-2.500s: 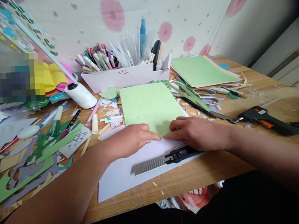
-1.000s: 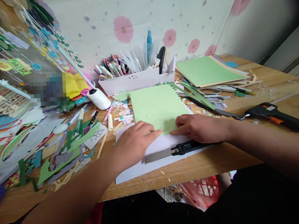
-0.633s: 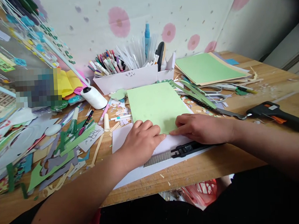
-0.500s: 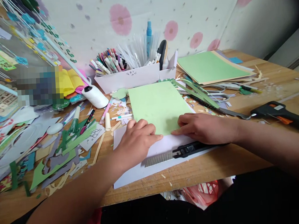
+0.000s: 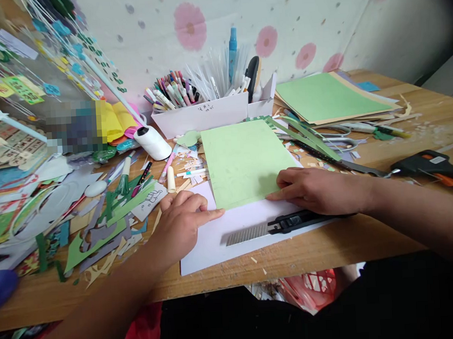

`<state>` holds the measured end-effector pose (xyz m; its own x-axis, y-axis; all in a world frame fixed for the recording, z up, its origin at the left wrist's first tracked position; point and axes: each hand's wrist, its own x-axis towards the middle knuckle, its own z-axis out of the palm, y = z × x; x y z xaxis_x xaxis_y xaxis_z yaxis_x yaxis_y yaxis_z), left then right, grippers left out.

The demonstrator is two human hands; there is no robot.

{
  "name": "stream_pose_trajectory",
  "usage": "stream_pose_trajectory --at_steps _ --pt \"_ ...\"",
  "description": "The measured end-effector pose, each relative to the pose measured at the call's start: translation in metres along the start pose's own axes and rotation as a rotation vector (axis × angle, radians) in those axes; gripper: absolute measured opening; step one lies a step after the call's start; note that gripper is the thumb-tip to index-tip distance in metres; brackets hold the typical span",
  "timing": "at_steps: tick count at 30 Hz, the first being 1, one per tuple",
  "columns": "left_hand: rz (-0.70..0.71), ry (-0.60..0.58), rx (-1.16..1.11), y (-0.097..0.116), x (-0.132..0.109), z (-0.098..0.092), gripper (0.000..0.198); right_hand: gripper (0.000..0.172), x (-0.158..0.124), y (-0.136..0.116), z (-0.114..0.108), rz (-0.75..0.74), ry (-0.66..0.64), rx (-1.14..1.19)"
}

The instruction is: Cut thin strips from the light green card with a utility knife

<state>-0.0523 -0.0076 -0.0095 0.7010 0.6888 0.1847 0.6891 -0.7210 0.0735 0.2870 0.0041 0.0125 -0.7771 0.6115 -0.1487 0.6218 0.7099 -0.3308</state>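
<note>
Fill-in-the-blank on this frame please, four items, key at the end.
1. The left hand has its index fingertip at the near edge of the light ____ sheet.
2. The utility knife has its blade pointing toward the picture's ____ side.
3. Of the two hands, the left and the right hand, the one nearer the glue gun is the ____.
4. The long box behind the sheet holds many upright colored ____.

Missing words: green; left; right; pens
</note>
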Motion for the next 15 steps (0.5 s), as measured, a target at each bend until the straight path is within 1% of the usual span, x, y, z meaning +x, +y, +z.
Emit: stream_pose_trajectory --at_steps 4,6,7,9,10,12,13,15 --pt "-0.006 0.045 0.015 -0.006 -0.010 -0.002 0.062 0.045 0.000 -0.002 0.000 -0.003 0.003 -0.005" --pt "0.009 0.108 0.039 -0.006 -0.008 -0.007 0.056 0.043 0.000 -0.003 -0.001 -0.004 0.013 0.002" --pt "0.019 0.153 0.049 -0.004 -0.004 -0.011 0.050 0.042 0.000 -0.004 -0.001 -0.003 0.018 0.009" --pt "0.055 0.222 0.035 0.003 0.013 -0.018 0.041 0.040 0.001 -0.004 -0.001 0.000 0.027 0.015" --pt "0.103 0.219 0.005 0.008 0.024 -0.019 0.041 0.040 0.001 -0.005 -0.001 0.003 0.029 0.011" --pt "0.228 0.096 -0.087 0.017 0.049 -0.018 0.046 0.040 0.002 -0.006 -0.001 0.006 0.030 -0.011" --pt "0.299 0.028 -0.090 0.021 0.060 -0.015 0.049 0.040 0.002 -0.007 0.000 0.007 0.028 -0.023" --pt "0.366 -0.084 -0.060 0.025 0.076 -0.005 0.049 0.039 0.004 -0.008 -0.001 0.009 0.022 -0.048"
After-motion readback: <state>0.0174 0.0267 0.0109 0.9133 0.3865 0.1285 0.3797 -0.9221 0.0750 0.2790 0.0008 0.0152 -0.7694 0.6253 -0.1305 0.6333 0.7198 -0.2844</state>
